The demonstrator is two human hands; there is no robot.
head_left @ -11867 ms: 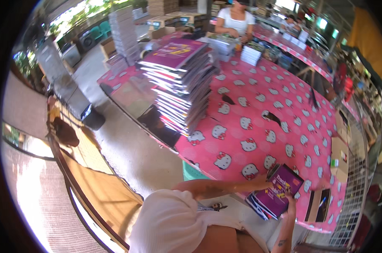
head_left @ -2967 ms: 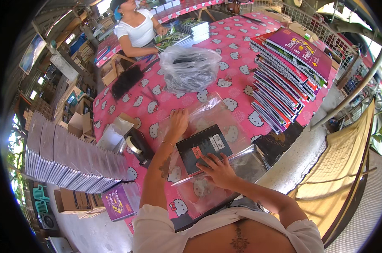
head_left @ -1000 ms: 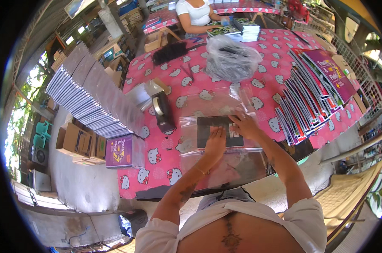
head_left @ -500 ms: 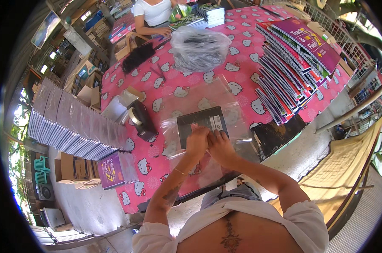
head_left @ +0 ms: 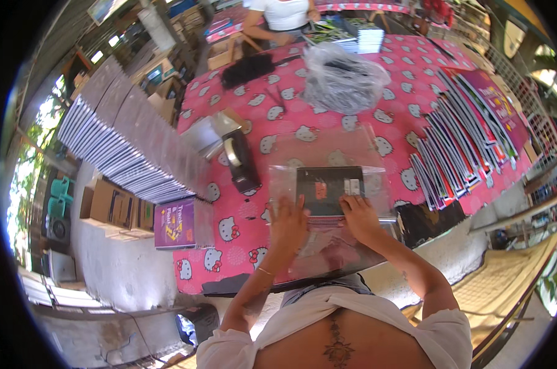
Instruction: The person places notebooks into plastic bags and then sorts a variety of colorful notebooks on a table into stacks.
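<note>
A dark-covered notebook [head_left: 321, 200] lies on the table just in front of me, a reddish-orange patch and a pale label on its cover. A clear plastic sleeve [head_left: 283, 175] spreads around it, and the flat film reaches beyond its far edge. My left hand [head_left: 289, 220] rests with fingers apart on the plastic along the notebook's near left side. The fingers of my right hand [head_left: 360, 215] lie stretched over the near right corner of the cover. More clear film lies between my wrists toward the table's front edge.
A black tape dispenser [head_left: 241, 163] stands left of the sleeve. A tall stack of wrapped spiral notebooks [head_left: 134, 135] rises farther left; a fanned pile of notebooks [head_left: 460, 141] lies right. Beyond are bundled plastic bags [head_left: 346, 77], a black duster [head_left: 248, 71] and a person [head_left: 281, 15] across the table.
My hands, together over the notebook's cover before, have parted to its left and right near sides. The orange patch now shows uncovered. The view has shifted, so the table things appear farther right.
</note>
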